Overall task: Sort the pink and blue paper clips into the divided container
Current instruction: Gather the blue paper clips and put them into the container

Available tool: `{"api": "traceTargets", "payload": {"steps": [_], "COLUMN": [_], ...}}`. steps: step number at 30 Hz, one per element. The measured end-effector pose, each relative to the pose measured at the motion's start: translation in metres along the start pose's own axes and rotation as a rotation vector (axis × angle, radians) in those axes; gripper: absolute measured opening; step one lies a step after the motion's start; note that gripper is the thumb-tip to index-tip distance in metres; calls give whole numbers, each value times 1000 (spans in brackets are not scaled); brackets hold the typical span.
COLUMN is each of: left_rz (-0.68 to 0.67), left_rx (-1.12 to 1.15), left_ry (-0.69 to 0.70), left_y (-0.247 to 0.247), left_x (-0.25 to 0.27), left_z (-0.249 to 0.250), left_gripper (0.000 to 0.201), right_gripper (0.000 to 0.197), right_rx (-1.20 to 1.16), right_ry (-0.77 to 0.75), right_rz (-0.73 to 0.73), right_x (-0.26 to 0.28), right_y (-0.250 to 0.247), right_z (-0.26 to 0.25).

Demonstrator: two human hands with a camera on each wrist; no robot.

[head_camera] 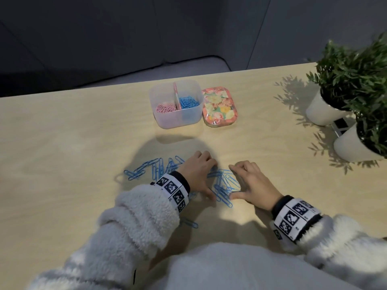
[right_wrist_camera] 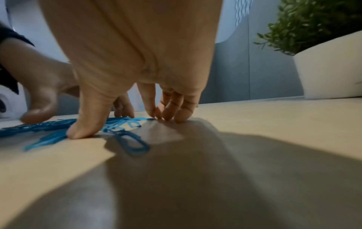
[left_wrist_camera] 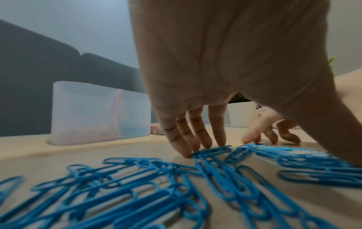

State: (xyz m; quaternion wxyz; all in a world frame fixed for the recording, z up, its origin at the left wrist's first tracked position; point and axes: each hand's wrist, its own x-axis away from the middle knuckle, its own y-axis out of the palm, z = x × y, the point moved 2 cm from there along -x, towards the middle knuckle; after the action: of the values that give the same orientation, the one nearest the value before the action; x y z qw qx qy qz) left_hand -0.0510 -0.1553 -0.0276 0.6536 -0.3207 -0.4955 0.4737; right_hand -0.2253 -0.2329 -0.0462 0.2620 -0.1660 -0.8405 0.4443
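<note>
Both hands down, left hand [head_camera: 198, 174] and right hand [head_camera: 254, 183] spread, fingertips bracketing the blue paper clips [head_camera: 225, 185] on the near table [head_camera: 62, 153]. Light, slick, tangle-prone: scoop underneath, bunched together.

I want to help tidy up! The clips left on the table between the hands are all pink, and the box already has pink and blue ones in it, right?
Not quite: the clips left on the table are blue, not pink, as the head view shows. The rest is right: they lie between the left hand and right hand, and the box already has pink and blue ones in it.
</note>
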Motion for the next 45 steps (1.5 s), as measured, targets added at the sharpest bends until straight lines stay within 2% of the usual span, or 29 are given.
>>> {"api": "traceTargets", "payload": {"steps": [2,4,7,9,13,16,22,25,27,29,32,35,37,39,41,43,45], "left_rz": [-4,11,32,32,-1,-15,-20,19,52,124,308,452,526,537,524,528,571], "left_rx": [-50,-51,35,46,60,66,89,147,209,273,374,363,302,279,247,253,302], "left_ry": [-1,-6,-14,-7,-26,-40,-59,-73,-86,-101,-171,-321,-366,-390,-414,-417,-391], "left_y": [3,6,7,5,0,0,-9,-22,-37,-55,-84,-111,-124,-130,-131,-129,-129], "left_x": [1,2,3,2,-2,-4,-5,-5,-6,-9,-21,-41,-54,-63,-69,-71,-67], "left_z": [3,4,2,2,3,1,-10,-17,-22,-27,-37,-51,-60,-68,-74,-80,-82], "left_gripper": [96,87,66,52,28,21,23,22,20,17,8,16,21,17,13,24,30], "right_gripper": [73,67,79,76,38,22,12,5,14,21,19,20,17,13,17,30,29], "right_rx": [-12,-15,50,94,-44,0,145,83,12,-46,-142,-206,-227,-227,-226,-226,-230], "right_ry": [-11,-22,-32,-22,17,-7,-41,7,36,64,98,89,94,80,65,50,53], "right_rz": [26,44,18,29,114,121,40,6,6,18,56,114,129,135,146,172,214], "right_x": [-7,-10,-10,-10,-16,-22,-28,-30,-31,-31,-32,-36,-42,-50,-60,-75,-92], "right_y": [1,1,4,9,13,11,5,1,-2,-8,-22,-40,-52,-63,-76,-93,-109], "right_z": [-9,-17,-26,-29,-29,-30,-35,-31,-27,-24,-20,-20,-21,-25,-33,-44,-57]}}
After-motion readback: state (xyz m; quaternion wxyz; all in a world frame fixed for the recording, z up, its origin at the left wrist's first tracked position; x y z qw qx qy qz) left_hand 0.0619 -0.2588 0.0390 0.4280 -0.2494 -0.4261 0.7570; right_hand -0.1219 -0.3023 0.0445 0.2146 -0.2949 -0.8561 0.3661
